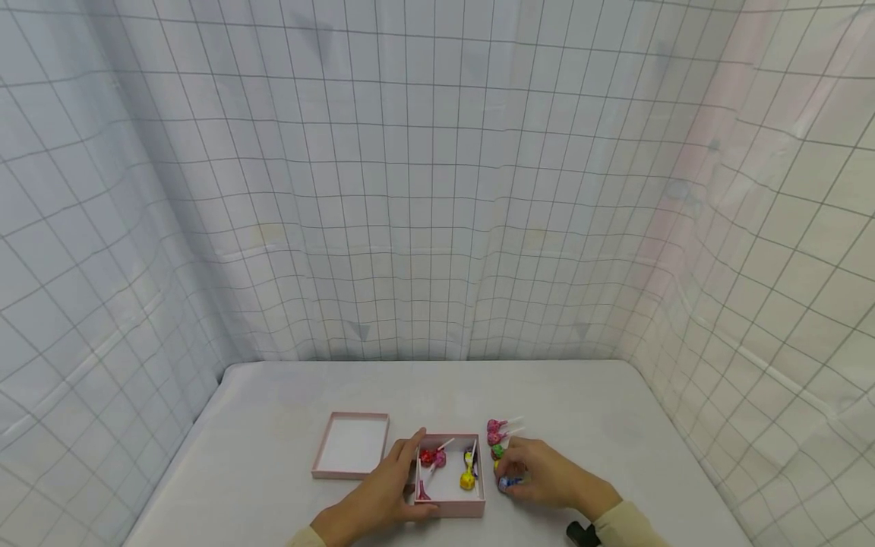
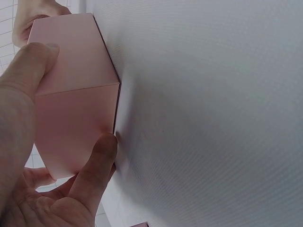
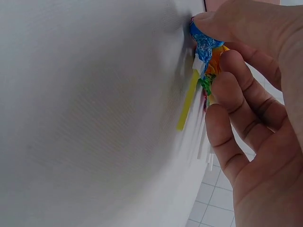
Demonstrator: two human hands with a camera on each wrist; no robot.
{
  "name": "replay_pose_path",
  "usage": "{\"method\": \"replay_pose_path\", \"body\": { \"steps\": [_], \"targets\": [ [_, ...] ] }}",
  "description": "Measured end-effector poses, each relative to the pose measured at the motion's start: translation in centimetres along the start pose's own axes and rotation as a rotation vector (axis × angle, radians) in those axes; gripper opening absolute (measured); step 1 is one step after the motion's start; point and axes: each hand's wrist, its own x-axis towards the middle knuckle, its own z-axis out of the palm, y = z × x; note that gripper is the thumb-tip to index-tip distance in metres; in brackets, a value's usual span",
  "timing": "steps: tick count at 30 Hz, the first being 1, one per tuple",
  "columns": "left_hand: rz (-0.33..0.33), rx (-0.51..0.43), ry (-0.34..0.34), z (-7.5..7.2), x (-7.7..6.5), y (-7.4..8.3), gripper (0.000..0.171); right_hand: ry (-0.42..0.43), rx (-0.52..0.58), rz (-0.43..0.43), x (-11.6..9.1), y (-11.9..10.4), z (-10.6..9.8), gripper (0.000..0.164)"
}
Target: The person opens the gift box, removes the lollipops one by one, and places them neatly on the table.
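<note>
The pink box [image 1: 451, 508] stands open at the near middle of the desk [image 1: 287, 403], and the left hand [image 1: 383, 486] grips it by its left near corner, the thumb along the near wall and the other fingers against the left wall. The right hand [image 1: 547, 475], just right of the box, pinches the blue lollipop [image 1: 503, 483] by its wrapped head; in the right wrist view the thumb lies on the blue wrapper, while other fingers stand apart from it (the index fingertip is hidden, so I cannot tell exactly where it presses). That lollipop is at the near end of a row beside the box's right wall, its stick yellow; beyond it come a yellow-orange lollipop [image 3: 215, 59], partly covered by the hand, a green lollipop [image 1: 497, 451] and, at the far end, two pink lollipops [image 1: 494, 438], their pale sticks pointing right. Inside the box, a red lollipop [image 1: 427, 457] lies near the left wall, touching or just beside a pink one, and a yellow lollipop [image 1: 468, 480] lies toward the right. The shallow pink lid [image 1: 352, 444] rests left of the box, its white inside facing up. A white gridded curtain [image 1: 437, 190] hangs behind the desk.
</note>
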Motion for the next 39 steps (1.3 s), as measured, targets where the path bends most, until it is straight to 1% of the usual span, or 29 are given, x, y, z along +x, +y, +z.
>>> {"method": "replay_pose_path", "body": {
  "steps": [6,11,16,19,25,29,33,39],
  "targets": [
    [0.01,-0.002,0.005,0.0,-0.1,0.0,0.132,0.002,-0.011,0.022,-0.1,-0.2,-0.1,0.018],
    [0.002,-0.002,0.001,0.0,-0.1,0.0,0.133,-0.002,-0.006,0.032,-0.1,-0.2,-0.2,0.018],
    [-0.011,-0.014,-0.007,-0.1,-0.1,0.0,0.133,0.003,0.005,0.012,-0.2,0.0,-0.3,0.019],
    [-0.006,-0.011,-0.004,-0.1,-0.1,0.0,0.133,0.004,0.016,-0.001,-0.1,-0.2,-0.6,0.02],
    [0.001,0.0,0.0,-0.1,-0.1,0.1,0.133,0.01,-0.01,-0.005,0.2,-1.0,-1.5,0.021],
    [-0.006,-0.001,-0.003,-0.2,-0.1,0.2,0.133,0.029,-0.036,-0.031,0.5,-1.3,-1.7,0.022],
    [-0.02,0.004,-0.005,-0.3,0.0,0.2,0.134,0.05,-0.062,-0.068,1.2,-2.0,-1.7,0.018],
    [-0.007,0.006,-0.006,-0.3,-0.1,0.1,0.134,0.068,-0.128,-0.113,2.3,-3.5,-1.8,0.017]
  ]
}}
